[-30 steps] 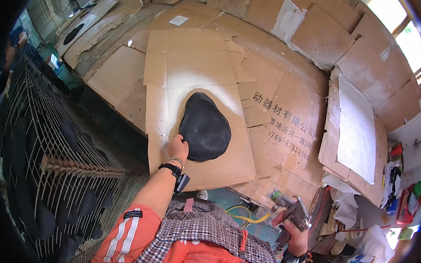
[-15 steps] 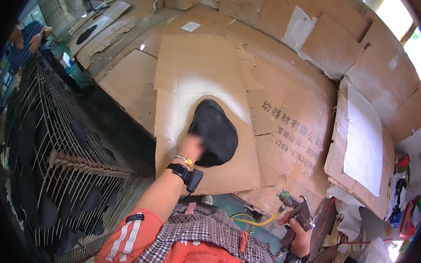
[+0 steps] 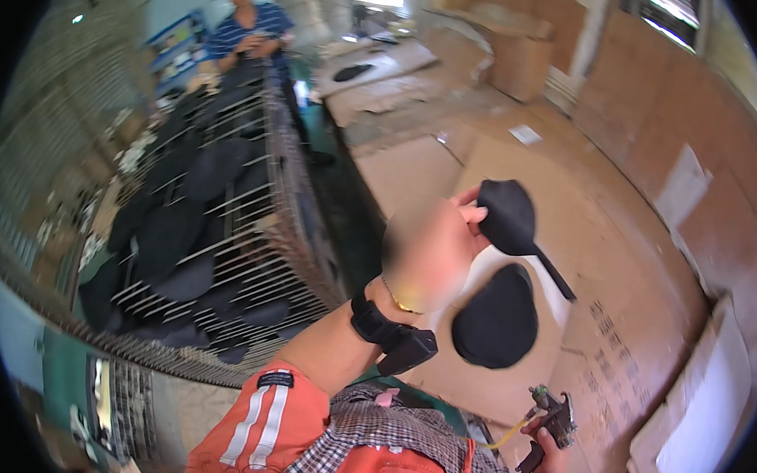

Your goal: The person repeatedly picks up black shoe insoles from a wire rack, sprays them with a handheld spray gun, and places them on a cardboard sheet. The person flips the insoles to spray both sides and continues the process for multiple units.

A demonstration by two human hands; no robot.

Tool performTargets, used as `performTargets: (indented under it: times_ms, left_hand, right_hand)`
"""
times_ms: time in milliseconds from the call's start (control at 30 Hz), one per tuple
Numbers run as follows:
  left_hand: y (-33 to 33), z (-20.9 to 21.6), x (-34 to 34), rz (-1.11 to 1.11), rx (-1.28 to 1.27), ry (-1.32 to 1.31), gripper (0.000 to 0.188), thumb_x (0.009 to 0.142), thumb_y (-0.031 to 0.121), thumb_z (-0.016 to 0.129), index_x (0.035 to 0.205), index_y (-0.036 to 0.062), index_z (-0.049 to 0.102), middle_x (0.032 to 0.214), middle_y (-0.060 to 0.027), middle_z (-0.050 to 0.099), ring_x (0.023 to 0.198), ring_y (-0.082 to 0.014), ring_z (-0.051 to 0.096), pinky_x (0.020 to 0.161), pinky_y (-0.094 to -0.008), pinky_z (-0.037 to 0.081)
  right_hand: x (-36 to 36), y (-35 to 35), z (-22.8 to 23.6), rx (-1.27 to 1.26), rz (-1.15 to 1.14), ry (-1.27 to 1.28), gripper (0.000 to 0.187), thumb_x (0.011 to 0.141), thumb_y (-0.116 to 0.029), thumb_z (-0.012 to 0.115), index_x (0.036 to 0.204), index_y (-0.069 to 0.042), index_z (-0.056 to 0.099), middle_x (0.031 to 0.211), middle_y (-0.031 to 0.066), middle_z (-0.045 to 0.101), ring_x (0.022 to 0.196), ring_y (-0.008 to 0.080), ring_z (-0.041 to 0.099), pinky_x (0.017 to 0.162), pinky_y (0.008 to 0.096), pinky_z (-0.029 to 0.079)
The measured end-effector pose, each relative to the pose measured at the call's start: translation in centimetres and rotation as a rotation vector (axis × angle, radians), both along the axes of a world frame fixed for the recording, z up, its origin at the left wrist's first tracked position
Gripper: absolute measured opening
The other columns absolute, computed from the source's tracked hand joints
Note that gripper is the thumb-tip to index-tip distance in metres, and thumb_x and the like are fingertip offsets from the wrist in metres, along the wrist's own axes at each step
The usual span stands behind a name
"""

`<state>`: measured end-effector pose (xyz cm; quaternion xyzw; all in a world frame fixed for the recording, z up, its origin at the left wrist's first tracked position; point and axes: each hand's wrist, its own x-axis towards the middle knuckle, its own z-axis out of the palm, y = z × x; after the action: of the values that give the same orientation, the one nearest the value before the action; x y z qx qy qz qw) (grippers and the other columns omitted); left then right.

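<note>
At the left, a wire rack (image 3: 286,192) carries dark flat pieces. Right of it, the left hand (image 3: 447,241) is raised over the cardboard-covered worktop (image 3: 625,239), its grip pinching the near-left edge of a lifted black piece (image 3: 507,217). Handling this well probably means a light hold on the rim only, enough height to avoid dragging, and a level carry, since the piece looks thin and likely to fold. The piece hangs out to the right of the grip, its body beyond the fingertips; a narrow dark strip slants down from it, perhaps an edge-on part. Below, a second black piece (image 3: 495,322) lies flat on the worktop, apart from both hands. Farthest right, the right hand (image 3: 547,455) wraps its grip around a spray gun (image 3: 554,416), best pointed away from the lifted piece.
</note>
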<state>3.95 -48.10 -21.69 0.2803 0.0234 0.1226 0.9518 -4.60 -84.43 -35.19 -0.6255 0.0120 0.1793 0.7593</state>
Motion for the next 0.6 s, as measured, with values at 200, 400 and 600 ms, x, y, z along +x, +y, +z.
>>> performTargets:
  times_ms: [200,400,600]
  left_hand:
    - [6.4,8.8,-3.4,0.304,0.072,-0.135,0.021,0.087,-0.002,0.050,0.107,-0.0016,0.057,0.104,-0.0119,0.064,0.096,-0.0255,0.063,0.091,-0.0417,0.050]
    - [19.0,15.0,-3.9,0.626,-0.039,-0.185,0.010,0.086,-0.006,0.047,0.094,-0.0033,0.051,0.094,-0.0172,0.059,0.089,-0.0312,0.061,0.086,-0.0485,0.052]
    - [38.9,17.9,-4.6,1.004,0.110,-0.267,0.021,0.089,-0.008,0.044,0.110,-0.0045,0.044,0.107,-0.0208,0.052,0.097,-0.0365,0.057,0.097,-0.0554,0.044]
  right_hand:
    - [3.5,4.6,0.1,0.044,0.180,0.049,0.028,0.081,-0.012,0.060,0.106,0.002,0.057,0.088,0.0101,0.064,0.082,0.0221,0.063,0.083,0.0365,0.050]
    - [5.2,8.6,-1.3,0.082,0.308,0.094,0.027,0.087,-0.010,0.059,0.113,0.000,0.057,0.092,0.0082,0.063,0.089,0.0199,0.061,0.083,0.0345,0.050]
    - [5.0,12.4,-1.7,0.076,0.310,0.286,0.037,0.088,-0.002,0.059,0.125,0.001,0.053,0.103,0.0083,0.064,0.093,0.0183,0.060,0.083,0.0317,0.050]
